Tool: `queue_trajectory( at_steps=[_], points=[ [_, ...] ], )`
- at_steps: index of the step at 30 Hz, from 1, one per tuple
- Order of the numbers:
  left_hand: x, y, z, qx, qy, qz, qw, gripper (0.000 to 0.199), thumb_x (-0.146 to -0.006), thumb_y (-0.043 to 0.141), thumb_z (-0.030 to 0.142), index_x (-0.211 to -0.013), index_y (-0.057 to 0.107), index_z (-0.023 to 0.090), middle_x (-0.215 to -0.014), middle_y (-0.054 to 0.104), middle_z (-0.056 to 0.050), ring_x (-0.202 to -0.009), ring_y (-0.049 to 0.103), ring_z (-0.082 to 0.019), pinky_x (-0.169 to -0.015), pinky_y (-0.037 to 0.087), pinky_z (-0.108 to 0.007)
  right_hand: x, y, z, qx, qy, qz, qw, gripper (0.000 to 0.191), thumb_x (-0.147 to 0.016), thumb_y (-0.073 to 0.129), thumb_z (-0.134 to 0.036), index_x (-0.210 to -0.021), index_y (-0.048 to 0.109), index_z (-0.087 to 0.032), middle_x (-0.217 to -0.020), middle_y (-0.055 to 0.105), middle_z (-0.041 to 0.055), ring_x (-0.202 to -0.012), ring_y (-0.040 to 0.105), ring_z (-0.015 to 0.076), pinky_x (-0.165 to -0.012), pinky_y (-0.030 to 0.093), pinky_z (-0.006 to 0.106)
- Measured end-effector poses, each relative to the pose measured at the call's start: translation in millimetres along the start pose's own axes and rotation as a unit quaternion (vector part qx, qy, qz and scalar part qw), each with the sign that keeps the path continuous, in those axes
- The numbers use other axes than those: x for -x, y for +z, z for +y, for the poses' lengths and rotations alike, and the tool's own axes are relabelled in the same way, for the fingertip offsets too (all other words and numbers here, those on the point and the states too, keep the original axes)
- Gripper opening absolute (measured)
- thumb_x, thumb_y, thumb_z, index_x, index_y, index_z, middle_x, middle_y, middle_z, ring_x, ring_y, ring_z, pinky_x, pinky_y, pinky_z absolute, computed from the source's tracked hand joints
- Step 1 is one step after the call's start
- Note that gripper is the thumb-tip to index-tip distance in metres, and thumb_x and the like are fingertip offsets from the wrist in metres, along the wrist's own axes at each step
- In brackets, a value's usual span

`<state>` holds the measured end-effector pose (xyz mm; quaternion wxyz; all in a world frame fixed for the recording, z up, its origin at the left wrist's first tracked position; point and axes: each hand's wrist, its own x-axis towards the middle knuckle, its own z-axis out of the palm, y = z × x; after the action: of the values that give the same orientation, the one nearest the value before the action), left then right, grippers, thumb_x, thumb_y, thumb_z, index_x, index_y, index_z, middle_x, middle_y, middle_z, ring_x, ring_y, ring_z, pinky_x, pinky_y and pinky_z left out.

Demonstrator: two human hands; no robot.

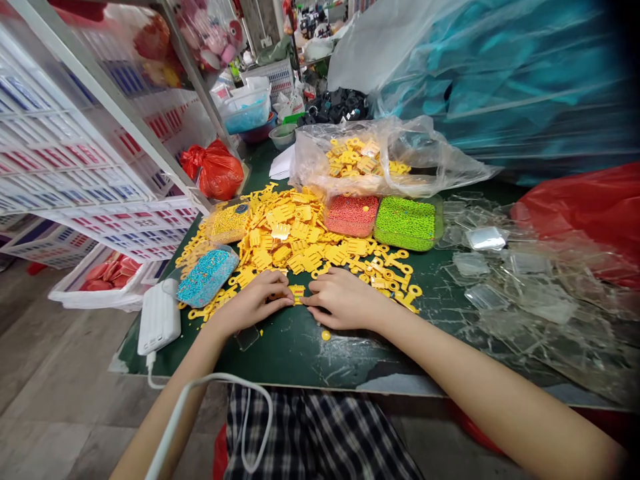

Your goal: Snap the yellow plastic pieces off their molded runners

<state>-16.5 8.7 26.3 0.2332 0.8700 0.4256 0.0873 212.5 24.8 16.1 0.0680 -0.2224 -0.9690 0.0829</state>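
Note:
Between my two hands, low over the green tabletop, is a small yellow plastic piece (299, 292) with coloured beads or marks on its face. My left hand (266, 295) grips its left side with bent fingers. On the opposite side my right hand (340, 298) has its fingertips closed on the piece's right edge. Just beyond the hands spreads a heap of yellow plastic parts (285, 230). Around it stand clear trays of blue beads (207, 275), yellow beads (227, 223), pink beads (353, 215) and green beads (406, 223). A yellow round disc (326, 335) lies near my right hand.
A white power bank (159, 319) with a cable sits at the table's left edge. Clear plastic cases (520, 280) are piled on the right. Behind the heap lies a plastic bag of yellow parts (360, 160). White crates (95, 140) and a red bag (217, 170) stand left.

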Motion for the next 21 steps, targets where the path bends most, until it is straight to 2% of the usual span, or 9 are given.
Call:
queue_trajectory(
  at_steps=[11,21],
  points=[
    [4.5,4.0,-4.2,-0.047,-0.029,0.089,0.995,0.029,-0.097,0.048,0.041,-0.088,0.068,0.021,-0.096,0.061,-0.006,-0.095,0.055,-0.021,-0.085,0.044,-0.035,0.4,-1.4,-0.2,0.002,-0.004,-0.006,1.000,0.027,-0.095,0.050,-0.027,-0.105,0.073,-0.017,-0.086,0.068,0.0073,-0.083,0.058,0.0194,-0.074,0.033,0.034],
    [4.4,4.1,-1.0,-0.094,-0.012,0.050,0.994,0.029,-0.096,0.051,0.042,-0.089,0.072,0.023,-0.093,0.061,-0.004,-0.091,0.055,-0.020,-0.082,0.041,-0.034,0.8,-2.4,-1.2,0.007,0.002,-0.016,1.000,0.027,-0.095,0.050,-0.028,-0.109,0.072,-0.018,-0.088,0.068,0.0073,-0.083,0.059,0.0197,-0.073,0.033,0.034]
  ],
)
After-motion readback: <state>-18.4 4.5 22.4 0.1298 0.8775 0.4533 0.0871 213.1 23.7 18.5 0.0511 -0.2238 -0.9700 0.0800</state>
